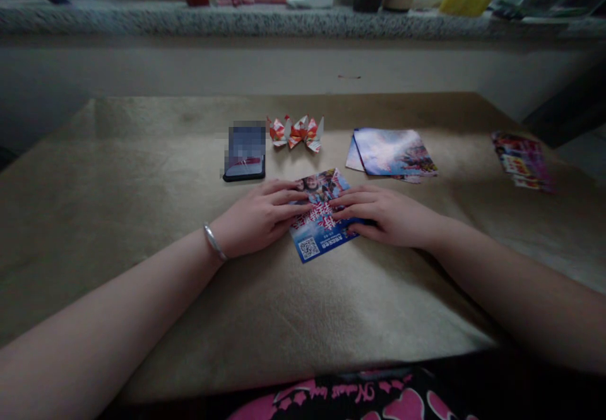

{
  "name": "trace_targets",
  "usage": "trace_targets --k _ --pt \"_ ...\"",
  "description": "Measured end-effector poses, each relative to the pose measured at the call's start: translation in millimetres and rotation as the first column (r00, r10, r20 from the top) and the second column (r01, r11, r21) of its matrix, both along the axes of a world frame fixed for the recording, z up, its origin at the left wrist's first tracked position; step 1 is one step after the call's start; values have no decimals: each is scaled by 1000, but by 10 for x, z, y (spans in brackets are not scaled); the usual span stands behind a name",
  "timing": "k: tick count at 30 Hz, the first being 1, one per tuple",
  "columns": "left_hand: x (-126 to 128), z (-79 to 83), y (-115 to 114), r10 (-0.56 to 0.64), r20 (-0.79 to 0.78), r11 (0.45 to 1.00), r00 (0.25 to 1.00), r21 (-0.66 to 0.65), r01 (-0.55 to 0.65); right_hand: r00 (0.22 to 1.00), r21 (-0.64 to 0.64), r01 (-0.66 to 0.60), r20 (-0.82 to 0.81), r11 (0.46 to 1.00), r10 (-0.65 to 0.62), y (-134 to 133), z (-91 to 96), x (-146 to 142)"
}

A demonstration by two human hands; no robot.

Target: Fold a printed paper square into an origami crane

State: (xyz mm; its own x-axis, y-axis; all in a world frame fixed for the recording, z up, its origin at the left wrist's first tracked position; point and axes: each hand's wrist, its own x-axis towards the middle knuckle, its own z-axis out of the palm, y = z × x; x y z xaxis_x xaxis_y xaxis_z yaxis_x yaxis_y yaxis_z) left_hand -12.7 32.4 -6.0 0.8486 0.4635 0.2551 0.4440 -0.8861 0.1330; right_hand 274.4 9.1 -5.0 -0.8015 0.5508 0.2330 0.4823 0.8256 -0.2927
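Where the L hand [259,218] and R hand [396,218] are laid flat, fingers extended & unclamped, 1 printed leaflet [326,218] is covered in part on the table [246,331] btwn them. It is touched by both, i.e. to the right of the L hand, left of the R; neither can be called nearer. It's set askew, QR corner nearest the wearer; long axis can't be told for sure, edges being hidden by fingers. Just beyond the L hand, 1 phone [245,153] is seen; beyond the gap btwn hands, approx. 2 folded paper pieces [303,132]; beyond the R hand, 1 sheet pile [395,151]; farther right, 1 leaflet pile [523,164], exact qty. unclear in both.
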Motion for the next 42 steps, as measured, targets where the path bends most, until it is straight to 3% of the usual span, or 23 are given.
trace_targets --k 6,14,18,22,27,37,42 --pt "-7 33 -15 24 -27 999 999 46 -23 998 13 15 54 1000 -16 15 73 94" --pt "-50 69 -39 212 -98 968 972 156 -195 995 33 -13 101 999 10 50 139 212" --pt "-61 38 -26 244 -91 954 966 203 -221 995 94 -24 98 995 15 44 113 191" --pt "-54 28 -13 194 -66 956 979 237 -173 997 172 -59 51 983 51 43 83 143" --pt "-23 38 -18 56 -67 982 996 186 -43 996 195 -78 56 978 68 30 68 106" --pt "-46 41 -17 53 -98 995 994 93 -44 995 238 -71 82 969 53 3 74 78" --pt "-45 71 -40 -23 -160 1000 987 5 24 995 252 -76 78 965 58 9 72 69"
